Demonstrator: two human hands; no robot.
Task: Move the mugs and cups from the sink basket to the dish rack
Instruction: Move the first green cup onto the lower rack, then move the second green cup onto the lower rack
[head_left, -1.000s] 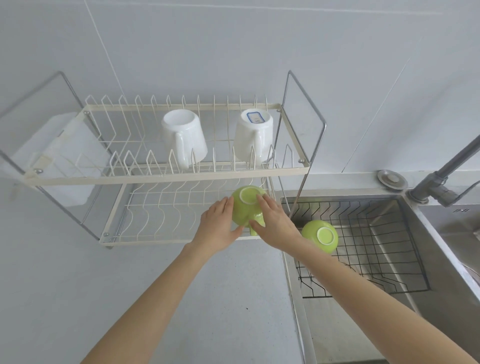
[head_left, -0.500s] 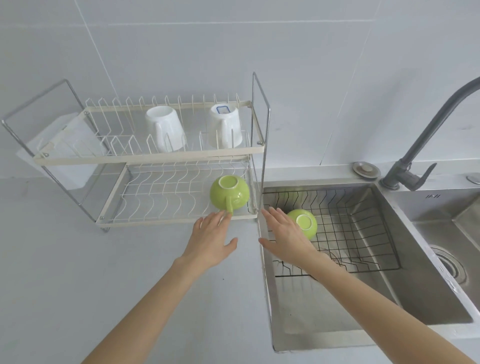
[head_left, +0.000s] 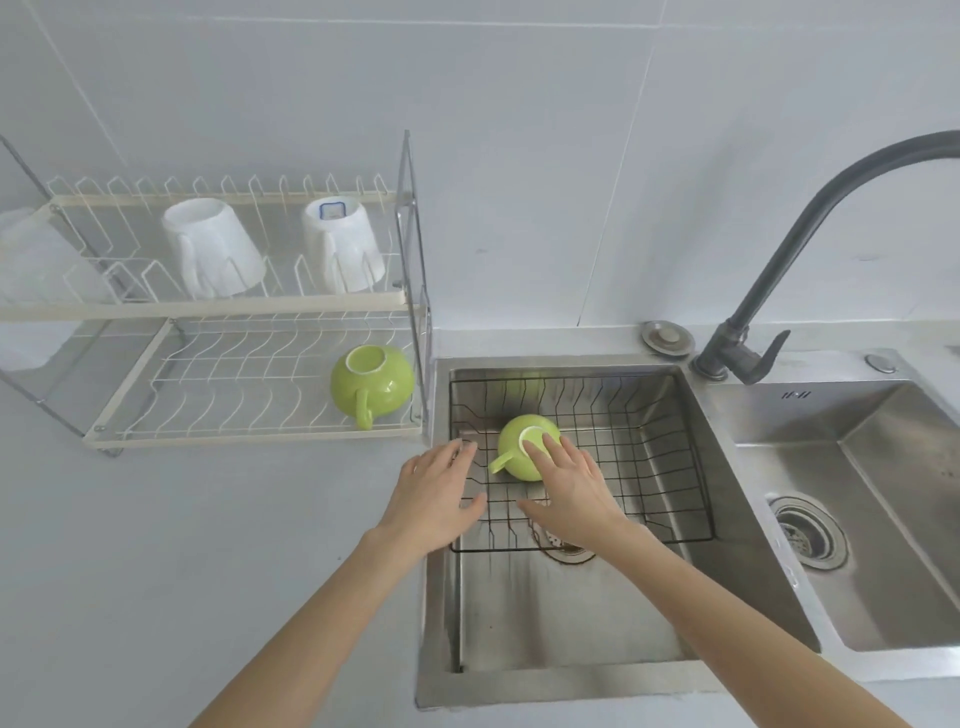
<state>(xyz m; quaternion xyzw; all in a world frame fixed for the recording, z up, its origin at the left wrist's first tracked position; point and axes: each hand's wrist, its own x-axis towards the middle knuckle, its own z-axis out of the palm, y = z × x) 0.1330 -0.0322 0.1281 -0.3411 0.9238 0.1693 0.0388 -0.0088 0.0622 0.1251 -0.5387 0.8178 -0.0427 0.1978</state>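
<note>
Head view: we have left one green cup (head_left: 373, 385) on the rack (head_left: 249, 439) and now reach into the basket (head_left: 649, 467); right hand (head_left: 571, 483), open, touches the last cup (head_left: 522, 449), left hand (head_left: 436, 493) open beside it.

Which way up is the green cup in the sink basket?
Upside down. The green cup rests in the sink basket with its pale foot ring facing up and its handle pointing left; the right hand reaches over it.
</note>
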